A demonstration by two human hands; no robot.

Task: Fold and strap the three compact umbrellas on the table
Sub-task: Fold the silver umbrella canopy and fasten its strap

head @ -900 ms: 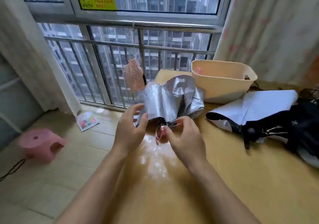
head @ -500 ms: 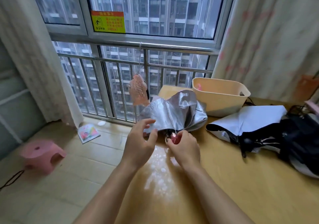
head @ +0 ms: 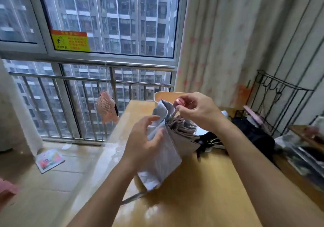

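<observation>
Silver umbrella (head: 168, 149) is being held tilted over the worktop (head: 201, 191), with its pink handle (head: 179, 102) uppermost and its canopy hanging in loose pleats; whether the lower end is touching the worktop cannot be told. Left grip (head: 145, 139) is pinching a canopy fold between thumb and fingers. Right grip (head: 196, 112) is pinching at the handle end. The fabric is likely handling as thin, light and slippery over stiff, bendable ribs, so hold is best taken on the handle and around the bundled ribs. Black umbrella (head: 254, 134) is lying further right.
</observation>
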